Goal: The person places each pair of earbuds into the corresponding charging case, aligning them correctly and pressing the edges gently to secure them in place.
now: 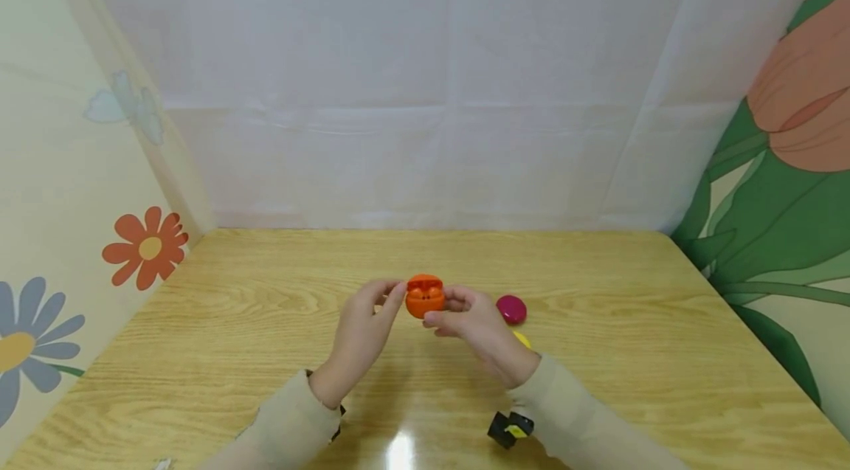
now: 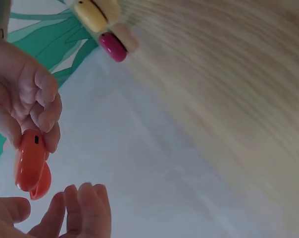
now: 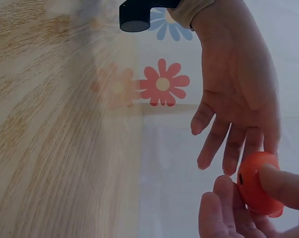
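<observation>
An orange earbud case (image 1: 425, 305) is held up over the table with its lid tipped back. Orange earbuds (image 1: 434, 294) sit inside, facing the head camera. My right hand (image 1: 479, 324) pinches the case from its right side, the thumb (image 3: 283, 187) on one face and fingers behind. At the left of the case is my left hand (image 1: 361, 326), its fingertips close to the lid's edge. In the left wrist view, the left fingers (image 2: 92, 210) are extended and stand a little apart from the case (image 2: 29, 161).
A magenta rounded case (image 1: 511, 309) lies on the wooden table (image 1: 265, 322), right of my right hand. Nearer, a yellow one (image 1: 522, 339) is partly hidden by the right wrist. A white cloth (image 1: 425, 101) hangs at the back, with flower-painted walls on both sides.
</observation>
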A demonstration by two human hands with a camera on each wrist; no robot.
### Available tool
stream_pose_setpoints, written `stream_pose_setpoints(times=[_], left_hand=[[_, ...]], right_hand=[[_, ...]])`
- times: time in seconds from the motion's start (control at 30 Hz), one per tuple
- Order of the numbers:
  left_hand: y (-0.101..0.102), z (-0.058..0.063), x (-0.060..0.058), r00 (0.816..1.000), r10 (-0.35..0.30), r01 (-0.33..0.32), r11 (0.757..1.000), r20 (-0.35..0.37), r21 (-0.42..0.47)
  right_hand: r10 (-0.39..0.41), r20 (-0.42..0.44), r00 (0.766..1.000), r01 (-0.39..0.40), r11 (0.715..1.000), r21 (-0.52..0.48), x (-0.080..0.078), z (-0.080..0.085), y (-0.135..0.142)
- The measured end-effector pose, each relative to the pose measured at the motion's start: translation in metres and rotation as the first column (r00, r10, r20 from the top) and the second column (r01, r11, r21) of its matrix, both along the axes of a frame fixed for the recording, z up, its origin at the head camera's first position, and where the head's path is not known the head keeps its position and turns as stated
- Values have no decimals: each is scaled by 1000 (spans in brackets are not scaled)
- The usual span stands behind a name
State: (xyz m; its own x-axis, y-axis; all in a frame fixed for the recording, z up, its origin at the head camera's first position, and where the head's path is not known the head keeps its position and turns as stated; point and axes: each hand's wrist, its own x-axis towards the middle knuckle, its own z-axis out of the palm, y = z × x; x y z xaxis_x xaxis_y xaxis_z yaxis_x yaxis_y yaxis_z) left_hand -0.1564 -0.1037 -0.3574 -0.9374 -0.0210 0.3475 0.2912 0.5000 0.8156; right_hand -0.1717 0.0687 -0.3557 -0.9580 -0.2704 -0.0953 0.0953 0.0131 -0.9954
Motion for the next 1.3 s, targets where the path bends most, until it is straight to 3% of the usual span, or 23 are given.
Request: stream_pose_setpoints(times=[0.1, 0.23, 0.4, 0.77, 1.1, 1.3], left_hand=[[0, -2, -4, 992, -58, 45, 992, 109, 122], [3, 1, -7, 959, -134, 64, 960, 249, 273], [6, 5, -8, 930, -168, 43, 933, 326, 358], [9, 10, -7, 927, -179, 45, 925, 329, 378], [7, 6, -6, 920, -244, 111, 913, 307, 392], [7, 2, -5, 899, -307, 169, 901, 312, 399]], right_hand=[[1, 1, 1000, -1, 1000, 17, -1, 0, 1], [14, -3, 1000, -14, 1000, 27, 0, 0, 3], [47, -34, 998, -47, 999, 2, 2, 2, 6], [94, -63, 994, -95, 995, -14, 2, 6, 11], [93, -62, 994, -93, 996, -3, 0, 2, 15], [62, -61, 996, -62, 998, 8, -1, 2, 20]])
